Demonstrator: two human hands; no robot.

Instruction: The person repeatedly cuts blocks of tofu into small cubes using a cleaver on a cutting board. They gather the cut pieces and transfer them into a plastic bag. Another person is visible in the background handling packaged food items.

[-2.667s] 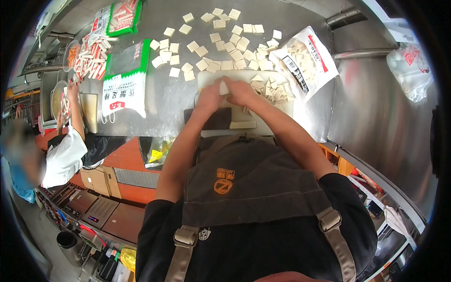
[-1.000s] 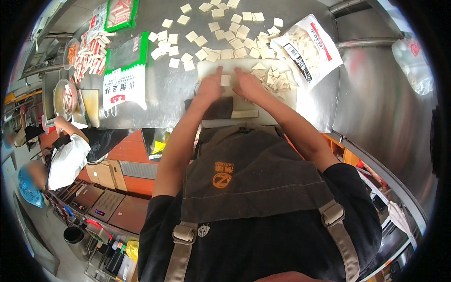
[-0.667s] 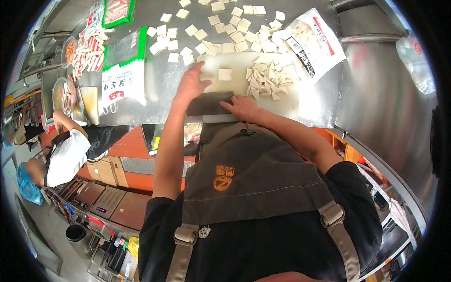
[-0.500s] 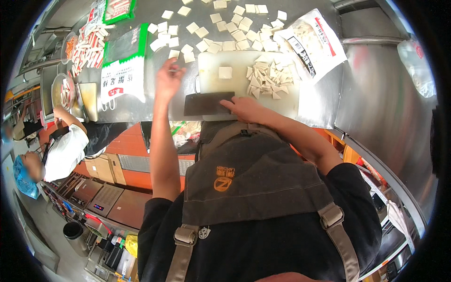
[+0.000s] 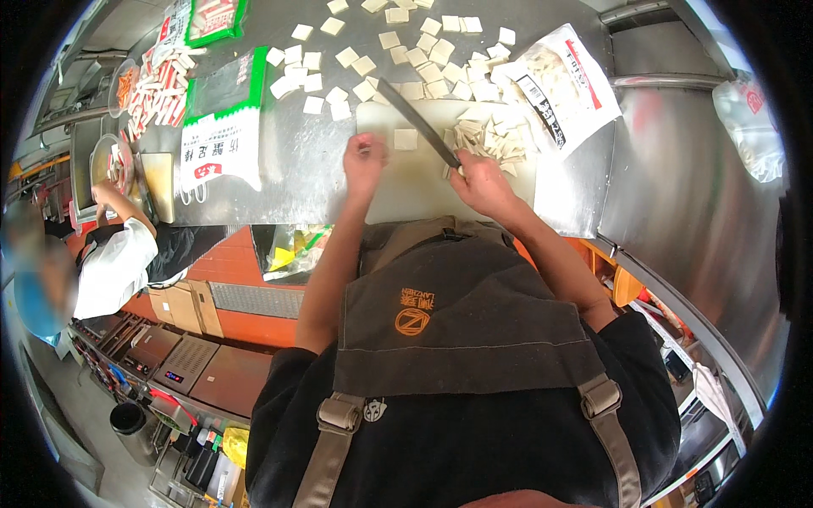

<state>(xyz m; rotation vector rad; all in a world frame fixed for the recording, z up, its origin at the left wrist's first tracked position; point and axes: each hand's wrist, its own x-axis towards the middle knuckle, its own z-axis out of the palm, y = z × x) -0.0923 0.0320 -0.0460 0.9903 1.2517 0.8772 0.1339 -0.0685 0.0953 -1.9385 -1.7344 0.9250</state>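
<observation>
A pale square piece (image 5: 406,140) lies on the cutting board (image 5: 415,190) just right of the left hand (image 5: 365,165), whose fingers are bent, though whether they pinch anything I cannot tell. The right hand (image 5: 484,184) has its fingers clamped round the handle of a knife (image 5: 421,124), blade slanting away and leftward, seemingly angled to clear the square. Cut pieces (image 5: 489,140) lie just beyond the right fingers, probably pushed aside for space, with loose squares (image 5: 440,52) farther off, apparently spread within reach.
</observation>
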